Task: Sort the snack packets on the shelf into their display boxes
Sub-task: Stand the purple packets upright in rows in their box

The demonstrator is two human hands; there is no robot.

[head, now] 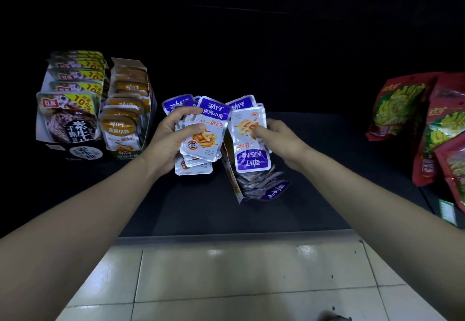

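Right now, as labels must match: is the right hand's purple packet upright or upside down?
Upside down: the purple packet in the right hand shows its purple band at the bottom, with the lettering inverted.

The display box [232, 185] sits mostly hidden behind purple packets [253, 162].

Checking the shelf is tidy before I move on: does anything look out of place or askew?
Yes. The display box mid-shelf leans sideways, its loose packets slumping out in front. The upside-down packet in the right hand has its print inverted, unlike the purple packets fanned in the left hand.
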